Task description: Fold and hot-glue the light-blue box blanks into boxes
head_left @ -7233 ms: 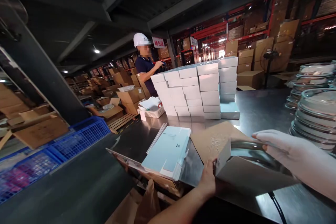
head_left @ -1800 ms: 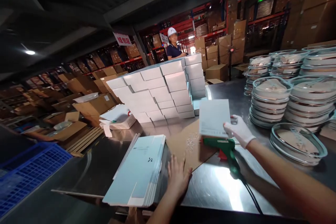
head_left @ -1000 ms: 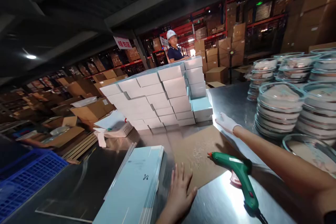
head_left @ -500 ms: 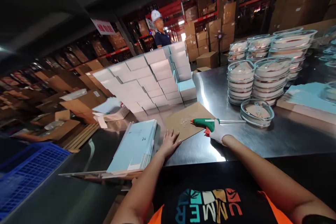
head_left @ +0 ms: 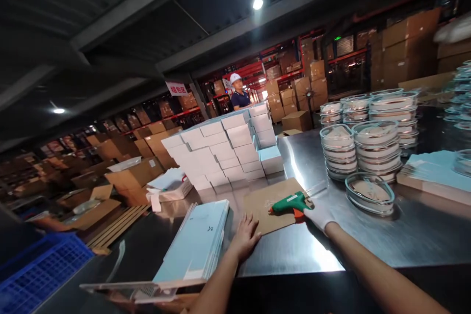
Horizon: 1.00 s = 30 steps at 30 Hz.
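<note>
A brown cardboard sheet [head_left: 257, 201] lies on the metal table with thin, pale strands on its surface. Fingers spread, my left hand [head_left: 246, 236] rests flat at the sheet's near left edge. My right hand [head_left: 319, 217], in a white glove, grips the handle end of a green hot glue gun [head_left: 289, 202]. The gun's orange nozzle points left, low over the sheet, and its orange trigger shows by the glove. A clear glue stick [head_left: 317, 188] juts from the gun's back. Left of my left hand lies a stack of light-blue flat boards [head_left: 196, 238].
White boxes [head_left: 224, 149] form a wall behind the sheet. Glass oval dishes [head_left: 377, 149] with lids stand stacked at right, with one dish [head_left: 370, 194] nearer. Light-blue sheets [head_left: 437, 171] lie far right. A blue crate [head_left: 44, 265] is at lower left. A person [head_left: 240, 95] stands beyond the boxes.
My view has tilted up, so the table sits lower in the picture. The glue gun has turned, its nozzle angled more downward toward me. My left hand remains by the sheet's edge.
</note>
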### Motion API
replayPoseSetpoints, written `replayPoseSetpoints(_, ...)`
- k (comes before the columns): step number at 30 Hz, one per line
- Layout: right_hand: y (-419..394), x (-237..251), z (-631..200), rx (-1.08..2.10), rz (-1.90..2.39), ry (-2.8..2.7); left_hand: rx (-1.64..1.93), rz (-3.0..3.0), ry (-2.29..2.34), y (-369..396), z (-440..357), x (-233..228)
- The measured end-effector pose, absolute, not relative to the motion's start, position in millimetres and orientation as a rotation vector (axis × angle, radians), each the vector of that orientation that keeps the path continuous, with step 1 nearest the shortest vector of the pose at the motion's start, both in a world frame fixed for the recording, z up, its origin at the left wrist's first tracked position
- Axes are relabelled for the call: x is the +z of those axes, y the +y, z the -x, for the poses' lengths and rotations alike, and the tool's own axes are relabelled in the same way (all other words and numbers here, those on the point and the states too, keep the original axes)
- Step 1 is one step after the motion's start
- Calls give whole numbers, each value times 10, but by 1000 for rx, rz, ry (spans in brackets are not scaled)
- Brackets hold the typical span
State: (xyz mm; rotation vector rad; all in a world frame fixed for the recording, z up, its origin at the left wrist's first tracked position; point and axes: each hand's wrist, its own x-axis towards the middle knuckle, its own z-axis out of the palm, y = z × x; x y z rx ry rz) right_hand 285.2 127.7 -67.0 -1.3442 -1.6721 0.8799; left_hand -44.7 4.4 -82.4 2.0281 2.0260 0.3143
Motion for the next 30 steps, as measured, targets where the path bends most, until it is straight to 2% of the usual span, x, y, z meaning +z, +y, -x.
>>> replayPoseSetpoints(11, 1122, -690, -2852, 876, 1324, -1557, 667, -1930, 2215, 77, 520, -1083)
replayPoseSetpoints(16, 1077, -625, -2852, 822, 1338, -1578, 1156, -2063, 2188, -299, 657, -1059)
replayPoseSetpoints(19, 1040, -614, -2873, 802, 1350, -1609, 1277, -2157, 2224, -557, 1045, -861)
replayPoseSetpoints(21, 1011, -623, -2901, 803, 1355, -1630, 1206, -2091, 2371, -661, 1442, -651)
replayPoseSetpoints(26, 936, -640, -3025, 830, 1338, -1682, 637, -1524, 2756, -746, 2397, -186)
replayPoseSetpoints(30, 875, -650, -3090, 835, 1328, -1680, 540, -1228, 2763, -767, 2657, -122)
